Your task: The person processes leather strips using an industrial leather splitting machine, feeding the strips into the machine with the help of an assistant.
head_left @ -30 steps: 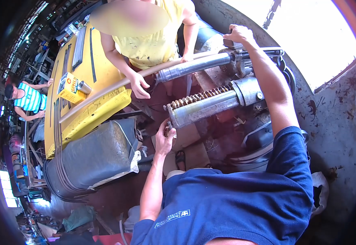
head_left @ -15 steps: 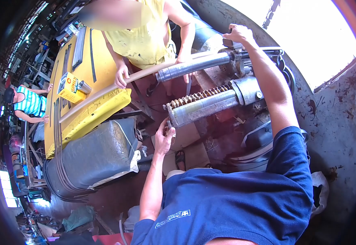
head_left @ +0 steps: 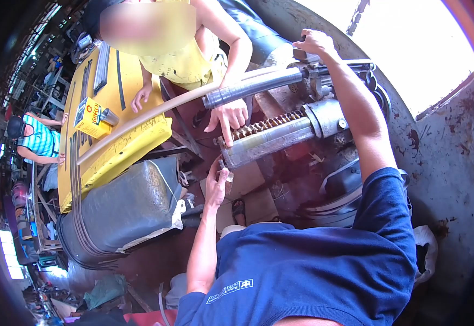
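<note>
My left hand (head_left: 216, 186) is closed round a small part at the near left end of the machine's metal arm (head_left: 272, 142). A spring-like threaded rod (head_left: 269, 124) runs along that arm. At the top of the machine, my right hand (head_left: 314, 42) is closed on a dark block-like part (head_left: 304, 56). A smooth metal cylinder (head_left: 253, 88) lies above the arm, with a long pale strip (head_left: 155, 111) passing beside it to the left. A co-worker's hand (head_left: 230, 118) points a finger at the arm's left end.
The co-worker in yellow (head_left: 180, 68) leans over a yellow table (head_left: 134, 146) bearing a yellow box (head_left: 93, 118) and a metal cup (head_left: 109, 116). A dark padded roll (head_left: 117, 209) lies below it. Another person (head_left: 40, 138) stands at the far left.
The co-worker leans in closer, and one of their hands has moved down to the arm's left end with a finger out. Their other hand has shifted left off the strip. My hands look nearly unmoved.
</note>
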Demonstrator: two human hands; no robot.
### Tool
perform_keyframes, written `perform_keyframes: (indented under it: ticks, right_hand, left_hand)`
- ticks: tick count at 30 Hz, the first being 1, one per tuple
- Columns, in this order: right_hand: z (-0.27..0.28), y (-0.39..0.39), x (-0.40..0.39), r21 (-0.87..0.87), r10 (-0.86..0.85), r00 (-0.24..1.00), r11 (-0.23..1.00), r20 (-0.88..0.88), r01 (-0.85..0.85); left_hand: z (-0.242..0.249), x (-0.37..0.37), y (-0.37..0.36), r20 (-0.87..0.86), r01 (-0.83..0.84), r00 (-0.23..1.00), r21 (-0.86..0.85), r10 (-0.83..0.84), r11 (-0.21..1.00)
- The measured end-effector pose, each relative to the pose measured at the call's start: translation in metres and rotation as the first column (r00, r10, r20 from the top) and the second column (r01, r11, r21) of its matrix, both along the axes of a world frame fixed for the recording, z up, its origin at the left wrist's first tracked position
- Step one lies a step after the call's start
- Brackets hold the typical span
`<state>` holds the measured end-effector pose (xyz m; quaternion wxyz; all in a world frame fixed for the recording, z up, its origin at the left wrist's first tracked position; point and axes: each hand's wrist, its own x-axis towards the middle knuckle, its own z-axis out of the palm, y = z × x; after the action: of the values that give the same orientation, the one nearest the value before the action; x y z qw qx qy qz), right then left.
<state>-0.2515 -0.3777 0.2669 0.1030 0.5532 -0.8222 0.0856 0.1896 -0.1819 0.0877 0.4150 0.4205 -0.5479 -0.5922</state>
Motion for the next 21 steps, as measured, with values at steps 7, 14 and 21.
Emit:
perform_keyframes:
  ticks: [7,14,21]
  right_hand:
    - [0.003,0.005,0.002,-0.029,-0.004,1.000,1.000,-0.011,0.004]
    - [0.007,0.013,0.006,-0.044,-0.017,1.000,0.999,0.003,0.017]
    - [0.012,0.019,0.009,-0.045,-0.041,0.999,0.998,0.011,0.042]
  left_hand:
    - [-0.009,0.002,-0.002,0.006,-0.003,1.000,0.014,0.003,1.000]
    - [-0.011,0.002,-0.003,0.022,-0.014,1.000,-0.028,0.014,1.000]
    - [-0.010,0.002,-0.003,0.053,0.012,0.999,-0.057,-0.009,0.998]
